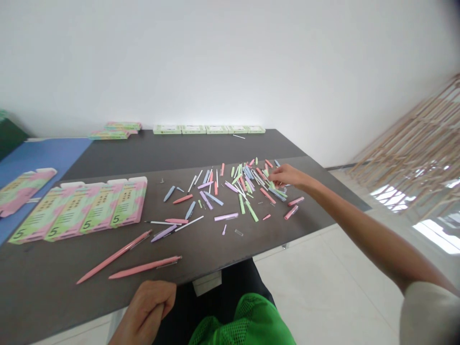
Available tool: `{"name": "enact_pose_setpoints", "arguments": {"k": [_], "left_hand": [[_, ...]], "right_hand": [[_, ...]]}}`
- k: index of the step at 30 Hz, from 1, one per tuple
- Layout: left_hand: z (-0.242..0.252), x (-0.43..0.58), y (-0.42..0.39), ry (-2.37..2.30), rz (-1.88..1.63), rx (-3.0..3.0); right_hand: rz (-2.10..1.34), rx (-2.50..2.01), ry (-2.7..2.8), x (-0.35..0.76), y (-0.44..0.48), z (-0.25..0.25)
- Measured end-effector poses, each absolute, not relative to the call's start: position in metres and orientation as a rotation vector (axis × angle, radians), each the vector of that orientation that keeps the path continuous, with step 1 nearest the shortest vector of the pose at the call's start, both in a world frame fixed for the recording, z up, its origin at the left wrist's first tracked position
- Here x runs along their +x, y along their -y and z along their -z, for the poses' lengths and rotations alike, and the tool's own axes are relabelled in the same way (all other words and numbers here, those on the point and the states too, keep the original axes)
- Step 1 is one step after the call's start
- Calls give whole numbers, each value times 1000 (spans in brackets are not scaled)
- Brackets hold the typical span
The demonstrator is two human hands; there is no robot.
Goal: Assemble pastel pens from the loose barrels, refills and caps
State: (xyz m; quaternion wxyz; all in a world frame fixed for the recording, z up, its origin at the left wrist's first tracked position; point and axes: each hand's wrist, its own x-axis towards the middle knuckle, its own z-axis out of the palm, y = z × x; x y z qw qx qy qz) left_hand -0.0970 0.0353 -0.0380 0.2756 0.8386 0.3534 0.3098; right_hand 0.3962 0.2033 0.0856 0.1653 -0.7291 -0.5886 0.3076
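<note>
My left hand (153, 304) is curled into a fist at the front edge of the table, and nothing shows in it. My right hand (283, 176) reaches out to the far right of a scattered heap of pen parts, its fingers bent down and pinched together among them; what they hold is too small to make out. Around those fingertips lie green, blue and pink pen barrels (268, 195) and white refills (243, 191). Two whole pink pens, one farther back (115, 256) and one nearer the edge (145, 267), lie beyond my left hand.
Several flat green-and-pink boxes (125, 201) stand side by side at the left. More boxes (194, 129) line the wall. A blue surface (53, 153) adjoins the dark table (201, 297) at far left. Bamboo-like poles (417, 129) lean at the right.
</note>
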Motion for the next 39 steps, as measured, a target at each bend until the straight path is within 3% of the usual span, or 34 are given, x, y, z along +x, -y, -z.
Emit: {"name": "enact_pose_setpoints", "arguments": {"k": [20,29,39], "left_hand": [[27,-94,-43,-933,-770,2287],[31,-97,-47,-935,-782,2280],[15,-87,-46,-920,-801,2284]], "right_hand": [[-1040,-1454,1549,408,-80,-77],[-602,-1772,1780,426,-106,-53],[-376,-2035,1947,409,-190,-39]]}}
